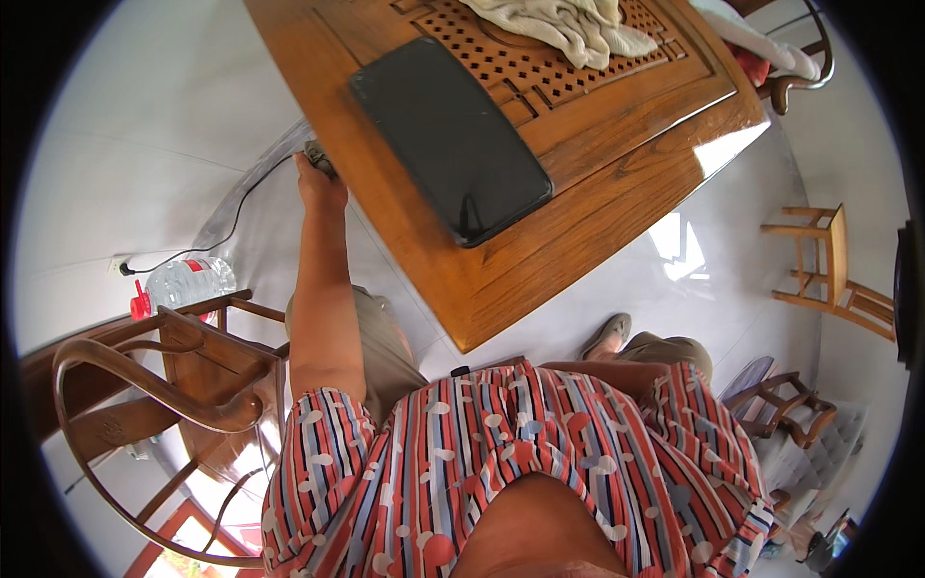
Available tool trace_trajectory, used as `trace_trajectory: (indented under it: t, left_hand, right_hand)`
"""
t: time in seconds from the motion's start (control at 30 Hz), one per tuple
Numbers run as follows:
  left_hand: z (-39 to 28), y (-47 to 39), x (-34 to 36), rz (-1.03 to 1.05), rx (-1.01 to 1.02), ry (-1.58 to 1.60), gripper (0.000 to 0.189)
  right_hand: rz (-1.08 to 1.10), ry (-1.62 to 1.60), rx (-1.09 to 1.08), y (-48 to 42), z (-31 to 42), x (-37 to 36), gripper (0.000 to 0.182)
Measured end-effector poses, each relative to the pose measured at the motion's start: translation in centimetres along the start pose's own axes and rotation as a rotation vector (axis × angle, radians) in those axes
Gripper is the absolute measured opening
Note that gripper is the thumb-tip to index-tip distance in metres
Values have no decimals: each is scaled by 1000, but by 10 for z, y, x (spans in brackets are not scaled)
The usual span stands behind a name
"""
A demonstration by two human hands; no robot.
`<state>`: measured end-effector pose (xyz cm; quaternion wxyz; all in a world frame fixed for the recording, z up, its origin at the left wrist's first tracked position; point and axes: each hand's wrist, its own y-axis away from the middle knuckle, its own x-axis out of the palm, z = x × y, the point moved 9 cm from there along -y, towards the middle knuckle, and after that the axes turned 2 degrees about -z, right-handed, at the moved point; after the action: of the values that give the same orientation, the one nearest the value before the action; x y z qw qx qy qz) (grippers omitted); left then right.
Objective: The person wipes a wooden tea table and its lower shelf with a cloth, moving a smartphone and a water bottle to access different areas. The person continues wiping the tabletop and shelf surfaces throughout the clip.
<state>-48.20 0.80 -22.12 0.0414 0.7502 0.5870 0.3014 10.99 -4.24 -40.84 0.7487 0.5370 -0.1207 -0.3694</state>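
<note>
Stretched out beside the left edge of a carved wooden table [629, 173], my left hand [321, 189] grips a bunched grey-brown cloth [316, 155]. The table's edge partly covers the fingers. A black cable passes close to this hand. On the tabletop lies a flat black rectangular slab [448, 137] with rounded corners; its exact kind is unclear. A crumpled cream cloth [578, 32] rests on the pierced lattice panel. Only part of my right forearm shows, against my striped shirt; my right hand is out of view.
At left stands a curved-arm wooden chair [155, 376], close to a large clear plastic bottle [189, 282] with a red cap. The cable [237, 217] runs from a wall socket [118, 265]. Over at right are a light wooden chair [835, 249] and another wooden chair [788, 404].
</note>
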Motion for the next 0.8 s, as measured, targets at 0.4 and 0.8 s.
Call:
trace_trajectory:
  t: [0.4, 0.8]
  left_hand:
    - [-63, 137, -55, 81, 15, 118, 63]
    - [-117, 325, -104, 285, 290, 218, 20]
  right_hand:
    - [-355, -36, -319, 82, 193, -39, 42]
    - [-1705, -55, -896, 497, 338, -139, 15]
